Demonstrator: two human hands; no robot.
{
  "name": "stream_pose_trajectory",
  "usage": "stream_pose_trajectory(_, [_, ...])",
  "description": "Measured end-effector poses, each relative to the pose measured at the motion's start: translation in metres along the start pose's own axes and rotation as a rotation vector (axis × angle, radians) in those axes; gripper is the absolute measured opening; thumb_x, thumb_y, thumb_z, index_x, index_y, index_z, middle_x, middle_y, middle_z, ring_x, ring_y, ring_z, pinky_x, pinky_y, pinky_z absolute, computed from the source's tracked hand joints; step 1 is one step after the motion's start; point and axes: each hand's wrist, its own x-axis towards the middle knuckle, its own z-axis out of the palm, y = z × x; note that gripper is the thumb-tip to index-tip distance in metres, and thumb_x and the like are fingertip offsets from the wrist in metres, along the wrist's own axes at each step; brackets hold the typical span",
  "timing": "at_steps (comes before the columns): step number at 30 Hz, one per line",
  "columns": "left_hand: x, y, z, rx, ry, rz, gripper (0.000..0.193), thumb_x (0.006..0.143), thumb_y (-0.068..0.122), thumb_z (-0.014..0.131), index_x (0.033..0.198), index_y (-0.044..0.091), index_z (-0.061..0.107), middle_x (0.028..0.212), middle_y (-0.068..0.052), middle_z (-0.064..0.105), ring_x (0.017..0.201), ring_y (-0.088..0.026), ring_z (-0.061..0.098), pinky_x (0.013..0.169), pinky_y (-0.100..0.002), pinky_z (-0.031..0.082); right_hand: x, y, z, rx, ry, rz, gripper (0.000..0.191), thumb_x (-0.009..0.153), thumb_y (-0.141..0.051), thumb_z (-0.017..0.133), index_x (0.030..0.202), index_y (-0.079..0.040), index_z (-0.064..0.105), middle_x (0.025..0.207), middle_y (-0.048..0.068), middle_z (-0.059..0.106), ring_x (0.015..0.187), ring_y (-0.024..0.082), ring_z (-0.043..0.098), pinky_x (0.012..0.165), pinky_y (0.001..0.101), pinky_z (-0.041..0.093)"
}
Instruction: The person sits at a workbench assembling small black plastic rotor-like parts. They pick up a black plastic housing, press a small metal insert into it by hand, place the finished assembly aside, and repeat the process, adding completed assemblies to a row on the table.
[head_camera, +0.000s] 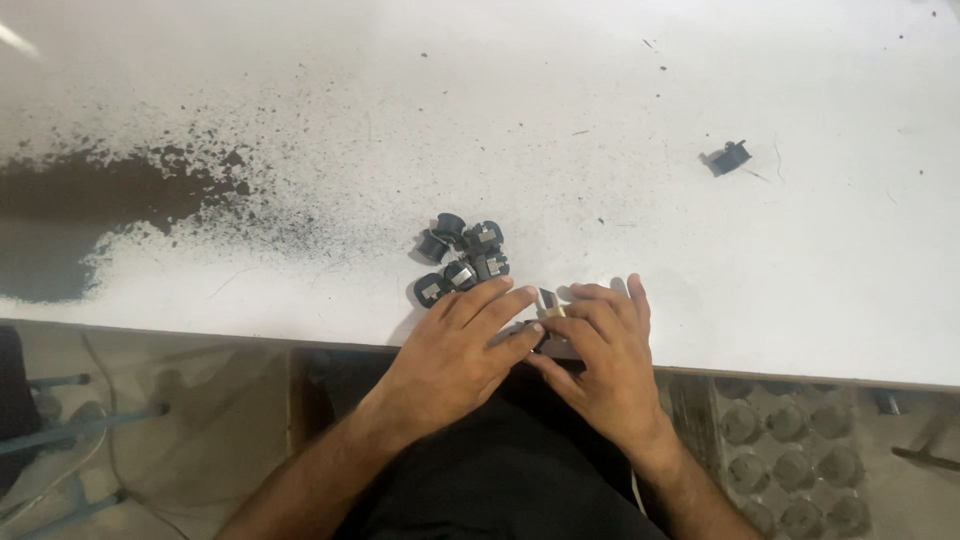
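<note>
My left hand (462, 345) and my right hand (602, 350) meet at the near edge of a white table (560, 120). Between their fingertips sits a small dark part with a metal piece (549, 303); both hands touch it, and most of it is hidden by the fingers. Just beyond my left fingers lies a cluster of several small black round parts with silver inserts (461, 256). One more black part (728, 157) lies alone at the far right.
Worn dark patches and black specks (110, 200) mark the table's left side. Below the table edge at the right is a grey tray with round moulded pockets (790, 455). Blue-grey metal bars (70, 430) stand at the lower left.
</note>
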Motion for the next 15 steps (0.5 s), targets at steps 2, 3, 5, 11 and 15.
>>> stream_pose_trajectory(2, [0.003, -0.001, 0.002, 0.060, 0.009, 0.028, 0.032, 0.089, 0.020, 0.076, 0.118, 0.009, 0.072, 0.148, -0.009, 0.054, 0.142, -0.029, 0.046, 0.107, -0.044, 0.045, -0.001, 0.000, -0.001, -0.008, -0.015, -0.006, 0.042, 0.069, -0.021, 0.090, 0.104, -0.009, 0.070, 0.113, 0.007, 0.062, 0.126, 0.030, 0.055, 0.121, 0.0672, 0.021])
stream_pose_trajectory(3, [0.003, -0.001, 0.002, 0.110, 0.019, 0.043, 0.029, 0.089, 0.020, 0.075, 0.116, 0.008, 0.072, 0.148, -0.009, 0.055, 0.143, -0.028, 0.046, 0.108, -0.044, 0.045, -0.001, -0.001, -0.001, -0.010, -0.021, -0.011, 0.042, 0.069, -0.020, 0.090, 0.104, -0.009, 0.070, 0.113, 0.007, 0.062, 0.126, 0.030, 0.055, 0.121, 0.0676, 0.020])
stream_pose_trajectory(5, [0.003, -0.002, 0.002, 0.187, 0.034, 0.073, 0.026, 0.091, 0.020, 0.074, 0.113, 0.007, 0.072, 0.145, -0.009, 0.057, 0.143, -0.028, 0.047, 0.110, -0.045, 0.045, -0.001, -0.002, 0.002, -0.004, 0.003, 0.011, 0.042, 0.069, -0.020, 0.090, 0.104, -0.009, 0.070, 0.112, 0.007, 0.062, 0.124, 0.029, 0.055, 0.121, 0.0673, 0.020])
stream_pose_trajectory(11, [-0.007, -0.004, 0.006, 0.147, 0.046, 0.048, 0.022, 0.087, 0.017, 0.075, 0.103, 0.004, 0.069, 0.130, -0.014, 0.060, 0.137, -0.031, 0.050, 0.112, -0.052, 0.042, 0.001, -0.006, 0.012, -0.034, 0.036, 0.071, 0.041, 0.070, -0.023, 0.091, 0.101, -0.009, 0.067, 0.111, 0.008, 0.059, 0.121, 0.029, 0.054, 0.121, 0.0689, 0.019])
stream_pose_trajectory(15, [-0.015, 0.000, 0.010, 0.123, 0.102, -0.078, 0.021, 0.084, 0.016, 0.074, 0.101, 0.006, 0.069, 0.131, -0.014, 0.060, 0.136, -0.031, 0.050, 0.115, -0.053, 0.038, -0.004, -0.003, 0.013, -0.030, 0.036, 0.047, 0.045, 0.070, -0.025, 0.091, 0.106, -0.009, 0.069, 0.106, 0.008, 0.060, 0.121, 0.030, 0.054, 0.119, 0.0693, 0.017])
